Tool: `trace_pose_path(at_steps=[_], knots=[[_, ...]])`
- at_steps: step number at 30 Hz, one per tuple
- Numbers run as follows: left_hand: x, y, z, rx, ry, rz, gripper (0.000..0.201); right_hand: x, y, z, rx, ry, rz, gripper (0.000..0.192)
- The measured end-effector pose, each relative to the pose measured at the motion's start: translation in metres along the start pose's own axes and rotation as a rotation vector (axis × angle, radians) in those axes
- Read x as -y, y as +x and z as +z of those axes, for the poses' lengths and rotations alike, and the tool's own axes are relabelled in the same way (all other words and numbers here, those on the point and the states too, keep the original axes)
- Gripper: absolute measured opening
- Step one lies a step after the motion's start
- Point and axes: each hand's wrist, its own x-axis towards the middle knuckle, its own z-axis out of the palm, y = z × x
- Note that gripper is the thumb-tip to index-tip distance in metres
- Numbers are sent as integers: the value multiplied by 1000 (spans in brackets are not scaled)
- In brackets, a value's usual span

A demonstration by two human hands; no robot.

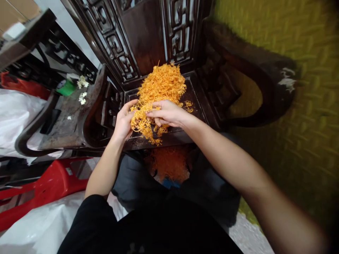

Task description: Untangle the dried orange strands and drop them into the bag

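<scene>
A heap of orange, stringy plastic-looking pieces (162,84) with curled ends lies on the seat of a dark carved wooden chair (197,93). At the front of the heap, my left hand (124,121) is closed round the left side of a tangled bunch of these orange pieces (143,123). From the right, my right hand (168,113) reaches into the same bunch, its fingers bent and pressed on the strands. Some strands hang over the seat's front edge. The fingertips of both hands are partly hidden among the pieces.
Between my legs, more orange pieces (171,164) lie in a container below the seat. A wooden side table (71,123) at the left bears a green tape roll (65,87) and small white pieces (83,98). A red plastic stool (57,180) and white sacks (42,222) are at lower left.
</scene>
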Motion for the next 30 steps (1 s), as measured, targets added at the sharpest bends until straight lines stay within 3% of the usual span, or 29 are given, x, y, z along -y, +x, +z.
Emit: trace_pose_path(at_steps=[3, 5, 9, 12, 14, 17, 20, 24, 30], knots=[[4, 2, 2, -17, 38, 3, 42, -3, 4, 2, -108, -36, -41, 28], [2, 6, -2, -49, 47, 32, 40, -7, 8, -4, -200, -179, -73, 32], [-16, 16, -26, -287, -31, 260, 24, -10, 12, -43, -543, -588, -128, 30], [-25, 20, -41, -390, -59, 327, 24, -8, 10, -73, -685, -562, -158, 30], [-21, 18, -40, -349, -46, 295, 25, -6, 8, -79, -652, -424, -155, 27], [-6, 12, -26, -160, 5, 126, 38, -3, 4, -70, -529, -214, -128, 15], [5, 9, -16, -1, 56, -32, 53, 1, 0, -59, -443, -60, -120, 32], [5, 7, -16, 69, 86, -44, 61, 11, -3, -60, -403, 76, -163, 47], [3, 3, -15, 166, 57, -58, 55, 16, 4, -63, -436, 251, -187, 21]])
